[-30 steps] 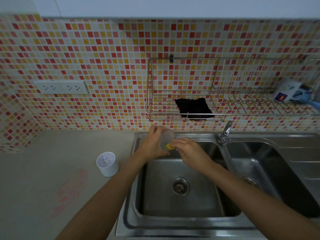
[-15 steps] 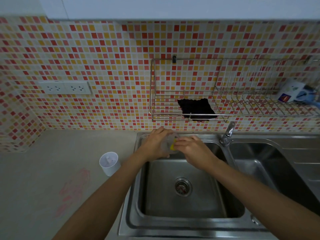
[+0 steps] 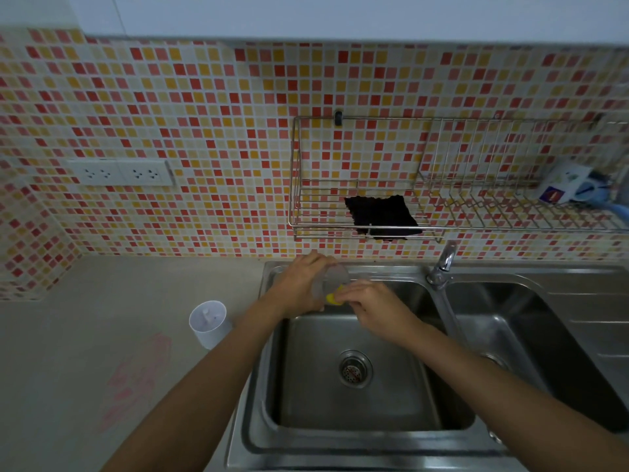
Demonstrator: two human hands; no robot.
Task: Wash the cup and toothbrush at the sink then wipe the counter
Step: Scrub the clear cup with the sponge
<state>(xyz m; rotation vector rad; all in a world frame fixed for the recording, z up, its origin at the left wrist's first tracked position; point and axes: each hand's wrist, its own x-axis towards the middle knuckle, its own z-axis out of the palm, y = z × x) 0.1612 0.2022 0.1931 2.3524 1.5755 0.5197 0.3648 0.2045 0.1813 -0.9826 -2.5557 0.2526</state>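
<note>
- One beige surface (image 3: 85, 318) runs left of the sink and carries a smeared pink mark (image 3: 136, 379).
- One steel sink (image 3: 510, 270) with two basins (each with its own drain) sits below a single tap (image 3: 442, 264).
- One wire rack (image 3: 459, 199) hangs on the mosaic wall; one black cloth (image 3: 383, 216) lies in it, and a packet (image 3: 561, 182) sits at its right end, its print too small to read.
- Two hands meet over the left basin's back edge: the left hand (image 3: 299, 284) has its fingers curled around one translucent cup (image 3: 332, 282), tilted on its side.
- The right hand (image 3: 371, 304) has its fingers pinched shut on a small yellow item (image 3: 332, 299) at the cup's mouth.
- One double wall socket (image 3: 121, 172).
- One white cup (image 3: 209, 321) stands upright on the surface, just left of the sink.
</note>
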